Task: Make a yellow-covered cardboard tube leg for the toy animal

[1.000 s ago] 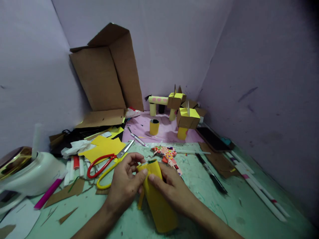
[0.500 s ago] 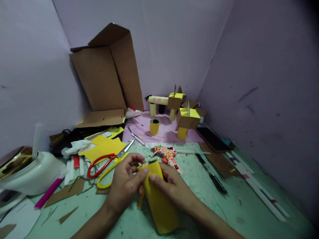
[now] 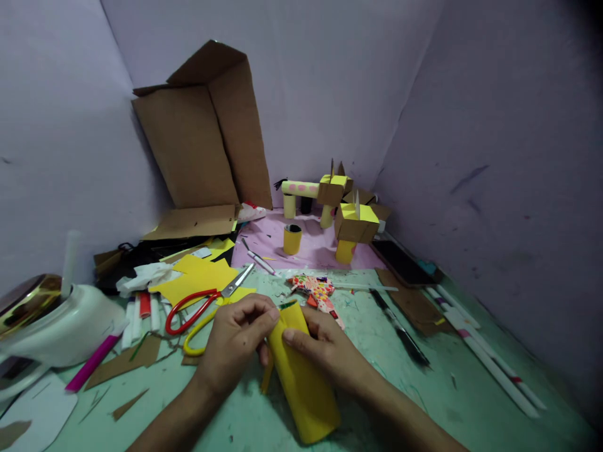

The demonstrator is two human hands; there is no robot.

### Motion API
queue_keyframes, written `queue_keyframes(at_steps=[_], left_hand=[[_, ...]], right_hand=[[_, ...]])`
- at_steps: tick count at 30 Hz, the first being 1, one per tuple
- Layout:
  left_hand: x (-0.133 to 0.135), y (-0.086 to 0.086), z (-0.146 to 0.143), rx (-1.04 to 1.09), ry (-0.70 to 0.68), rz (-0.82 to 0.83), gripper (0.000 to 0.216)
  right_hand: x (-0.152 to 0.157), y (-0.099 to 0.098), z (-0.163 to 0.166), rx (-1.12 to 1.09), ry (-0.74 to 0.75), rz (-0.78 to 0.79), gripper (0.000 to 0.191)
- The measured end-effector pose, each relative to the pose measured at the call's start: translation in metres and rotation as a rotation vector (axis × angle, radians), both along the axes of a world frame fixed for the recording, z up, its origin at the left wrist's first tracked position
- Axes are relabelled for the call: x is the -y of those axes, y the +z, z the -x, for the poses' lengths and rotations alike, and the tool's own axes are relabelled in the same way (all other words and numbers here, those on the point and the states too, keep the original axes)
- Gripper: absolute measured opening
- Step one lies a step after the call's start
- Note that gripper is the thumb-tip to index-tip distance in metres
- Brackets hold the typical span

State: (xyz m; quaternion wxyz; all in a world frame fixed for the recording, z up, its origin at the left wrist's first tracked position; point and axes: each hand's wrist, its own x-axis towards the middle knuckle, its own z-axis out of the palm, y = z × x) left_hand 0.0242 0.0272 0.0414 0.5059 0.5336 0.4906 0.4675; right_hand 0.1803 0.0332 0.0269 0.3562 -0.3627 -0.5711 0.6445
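A yellow paper-covered tube [image 3: 301,383] lies on the green table [image 3: 405,402] in front of me, its open end pointing away. My left hand [image 3: 233,348] pinches the loose yellow paper edge at the tube's far rim. From the right side, my right hand [image 3: 325,351] grips the tube, thumb pressed on top of the paper. Just left of my hands lie red-and-yellow scissors [image 3: 202,307].
Yellow paper sheets [image 3: 200,276], glue sticks and card scraps lie at left, beside a white appliance [image 3: 51,326]. Folded cardboard [image 3: 202,138] leans on the back wall. Yellow box-and-tube figures [image 3: 351,223] stand on pink paper. A black pen [image 3: 400,329], patterned paper [image 3: 318,292] and white strips lie right.
My left thumb and fingers have closed further over the paper edge at the tube's rim. The tube has shifted slightly under my hands.
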Motion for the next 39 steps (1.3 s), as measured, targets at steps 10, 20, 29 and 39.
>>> queue_keyframes(at_steps=[10, 20, 29, 39], left_hand=[[0.0, 0.008, -0.004, -0.171, 0.038, -0.099, 0.028], [0.001, 0.008, -0.004, -0.206, 0.032, -0.12, 0.029], [0.003, 0.008, -0.003, -0.191, 0.031, -0.139, 0.028], [-0.001, 0.01, 0.003, -0.198, 0.085, -0.193, 0.03]], right_hand=[[-0.001, -0.001, 0.001, 0.04, -0.023, -0.031, 0.019], [-0.002, -0.002, -0.004, -0.065, 0.084, -0.022, 0.02], [-0.005, 0.001, -0.006, 0.046, 0.04, -0.09, 0.043], [-0.034, 0.011, -0.047, 1.31, -0.427, -0.257, 0.05]])
